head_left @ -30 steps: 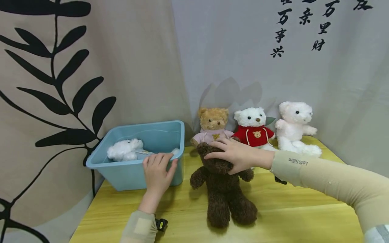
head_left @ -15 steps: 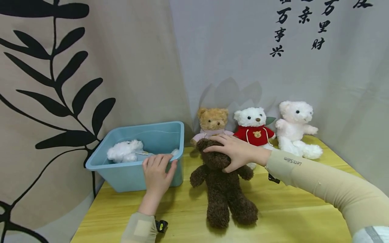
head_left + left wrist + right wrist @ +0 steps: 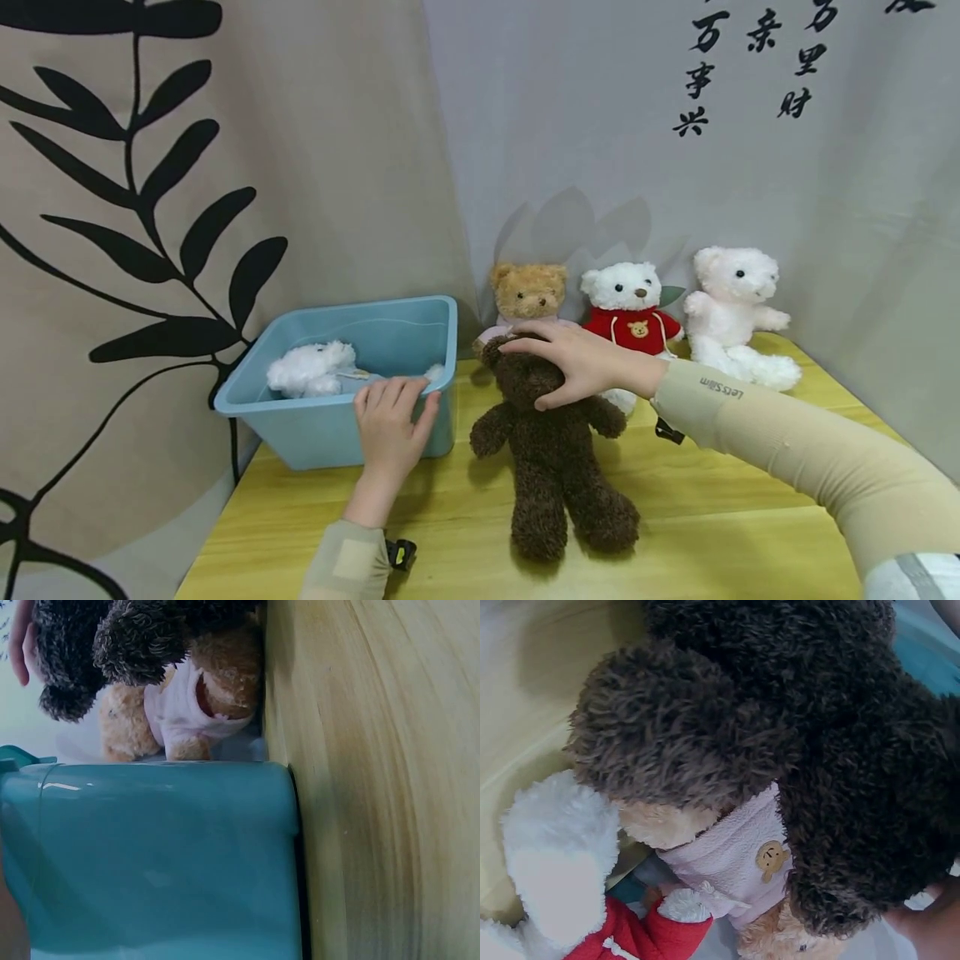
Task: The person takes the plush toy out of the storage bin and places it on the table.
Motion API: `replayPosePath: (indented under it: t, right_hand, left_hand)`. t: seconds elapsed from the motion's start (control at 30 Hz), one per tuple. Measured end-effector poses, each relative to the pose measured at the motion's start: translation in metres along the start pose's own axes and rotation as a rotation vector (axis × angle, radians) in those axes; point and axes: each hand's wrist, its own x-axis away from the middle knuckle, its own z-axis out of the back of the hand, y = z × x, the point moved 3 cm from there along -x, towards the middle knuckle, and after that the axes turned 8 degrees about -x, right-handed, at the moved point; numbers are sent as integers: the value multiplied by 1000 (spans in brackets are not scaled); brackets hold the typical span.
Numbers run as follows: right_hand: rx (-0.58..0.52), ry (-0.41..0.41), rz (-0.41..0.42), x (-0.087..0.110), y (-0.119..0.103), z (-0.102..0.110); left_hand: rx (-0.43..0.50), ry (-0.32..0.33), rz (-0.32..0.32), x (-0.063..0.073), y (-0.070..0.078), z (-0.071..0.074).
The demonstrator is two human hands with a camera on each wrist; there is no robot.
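Observation:
A dark brown teddy bear (image 3: 551,467) stands upright on the table, its legs toward me. My right hand (image 3: 581,362) grips its head from the right, fingers over the top and thumb across the face. In the right wrist view, the bear's dark fur (image 3: 682,727) fills the middle, with part of the right hand (image 3: 934,922) at the lower right edge. My left hand (image 3: 393,425) holds the near rim of a blue plastic bin (image 3: 322,437), fingertips hooked over the edge. Inside the bin lies a white plush toy (image 3: 307,371), partly hidden by the wall.
Against the curtain sit a tan bear (image 3: 528,292) in a pink top, a white bear in a red hoodie (image 3: 633,329) and a pale pink bear (image 3: 735,308). The wooden table (image 3: 720,533) runs up to the curtain wall (image 3: 352,167).
My right hand has shifted slightly on the brown bear's head, its thumb moving up and left. The bear, bin and left hand stay nearly in place.

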Motion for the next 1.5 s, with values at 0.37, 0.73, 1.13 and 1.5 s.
replayPosePath:
  t: [0.37,0.73,1.13,1.5]
  right_hand:
    - [-77,-45,-93,-5,1,13]
    - [-94,-12,-165,-60,-4,54]
    - [-158,-116,-243,-153,-29,68]
    - [-130,-188,-243,-198,-37,56]
  left_hand:
    - [4,5,1,-1,0,0]
    - [-9,-114,13,-6,-3,10]
    - [-65,-289,-65,-13,-3,21]
    - [-68,-251,-21,-8,-29,43]
